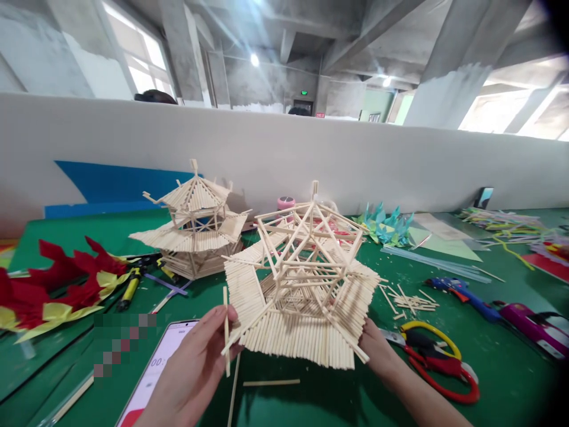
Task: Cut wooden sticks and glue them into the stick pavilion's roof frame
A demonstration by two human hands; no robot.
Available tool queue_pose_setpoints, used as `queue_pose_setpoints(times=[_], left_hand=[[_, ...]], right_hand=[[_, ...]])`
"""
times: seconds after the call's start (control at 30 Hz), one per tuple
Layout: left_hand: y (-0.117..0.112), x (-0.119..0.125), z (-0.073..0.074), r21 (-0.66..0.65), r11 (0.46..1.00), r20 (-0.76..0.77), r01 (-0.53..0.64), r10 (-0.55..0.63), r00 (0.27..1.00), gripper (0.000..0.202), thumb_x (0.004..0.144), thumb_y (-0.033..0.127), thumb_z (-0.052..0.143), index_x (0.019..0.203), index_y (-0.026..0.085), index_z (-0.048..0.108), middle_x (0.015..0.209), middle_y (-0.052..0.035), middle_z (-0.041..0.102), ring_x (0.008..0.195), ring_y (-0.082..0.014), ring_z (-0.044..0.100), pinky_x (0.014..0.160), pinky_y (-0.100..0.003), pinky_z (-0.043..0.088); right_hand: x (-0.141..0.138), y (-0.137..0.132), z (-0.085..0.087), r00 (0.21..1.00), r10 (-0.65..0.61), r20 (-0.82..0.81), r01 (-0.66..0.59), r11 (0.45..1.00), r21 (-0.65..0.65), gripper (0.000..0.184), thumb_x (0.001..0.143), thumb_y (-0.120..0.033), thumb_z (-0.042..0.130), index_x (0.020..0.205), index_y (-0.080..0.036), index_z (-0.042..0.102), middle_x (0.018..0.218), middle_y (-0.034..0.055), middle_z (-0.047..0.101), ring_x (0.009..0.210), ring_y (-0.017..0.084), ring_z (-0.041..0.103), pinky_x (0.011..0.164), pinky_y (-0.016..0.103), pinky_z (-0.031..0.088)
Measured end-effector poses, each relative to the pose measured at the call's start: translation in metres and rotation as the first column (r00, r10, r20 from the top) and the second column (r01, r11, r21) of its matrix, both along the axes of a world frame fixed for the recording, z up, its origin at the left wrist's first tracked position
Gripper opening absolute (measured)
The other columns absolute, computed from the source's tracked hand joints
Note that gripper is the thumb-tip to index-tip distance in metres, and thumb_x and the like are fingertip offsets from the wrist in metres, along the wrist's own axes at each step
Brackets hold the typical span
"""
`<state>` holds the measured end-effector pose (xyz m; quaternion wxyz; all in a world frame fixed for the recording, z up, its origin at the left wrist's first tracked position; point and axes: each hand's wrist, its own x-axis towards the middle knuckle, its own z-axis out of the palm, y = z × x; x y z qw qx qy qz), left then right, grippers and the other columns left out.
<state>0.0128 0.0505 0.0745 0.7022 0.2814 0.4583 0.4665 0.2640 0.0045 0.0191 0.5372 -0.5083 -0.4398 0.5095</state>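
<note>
In the head view, a pavilion model (306,341) built of thin wooden sticks is in front of me, with slatted lower eaves and a bare stick frame on top. My right hand (373,344) grips its right edge, the fingers partly hidden under the eaves. My left hand (208,341) is closed at the left front corner, pinching a loose wooden stick (226,332) held nearly upright. Whether those fingers also bear the model is hidden. Behind to the left stands a second pavilion model (193,240), its upper roof covered with slats.
A phone (153,367) lies under my left forearm. To the right are scissors (440,356), a glue gun (480,305) and a pile of short sticks (411,300). Red and yellow paper pieces (66,281) lie at left. A white partition (275,148) rises behind the green table (275,409).
</note>
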Motion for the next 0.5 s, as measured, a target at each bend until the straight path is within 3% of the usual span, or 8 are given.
queue_pose_setpoints(times=[0.2,0.4,0.5], left_hand=[[0.0,0.001,-0.002,-0.07,0.997,0.053,-0.031,0.035,0.998,0.011,0.062,0.025,0.065,0.062,0.018,0.058,0.066,0.0045,0.056,0.06,-0.0097,0.053,0.055,-0.02,0.049],[-0.008,-0.003,-0.006,-0.12,0.992,0.037,-0.05,0.055,0.998,0.009,0.066,0.024,0.064,0.065,0.018,0.058,0.07,0.0022,0.056,0.069,-0.0124,0.053,0.06,-0.024,0.05],[-0.014,-0.007,-0.011,-0.153,0.988,0.031,-0.025,0.03,0.999,0.009,0.065,0.026,0.064,0.066,0.02,0.058,0.068,0.0029,0.055,0.066,-0.0117,0.052,0.057,-0.021,0.048]], right_hand=[[0.003,0.003,-0.003,0.988,0.116,0.102,-0.124,0.989,0.077,0.026,0.074,-0.025,0.053,0.097,-0.022,0.063,0.106,0.0078,0.061,0.103,0.023,0.052,0.093,0.039,0.033],[0.007,-0.003,-0.004,0.976,0.124,0.179,-0.135,0.99,0.049,0.027,0.075,-0.023,0.05,0.099,-0.02,0.062,0.1,0.0093,0.064,0.1,0.023,0.054,0.09,0.041,0.036],[0.005,-0.007,-0.001,0.977,0.092,0.191,-0.104,0.993,0.054,0.027,0.075,-0.025,0.049,0.098,-0.021,0.063,0.096,0.0099,0.065,0.096,0.024,0.056,0.087,0.041,0.039]])
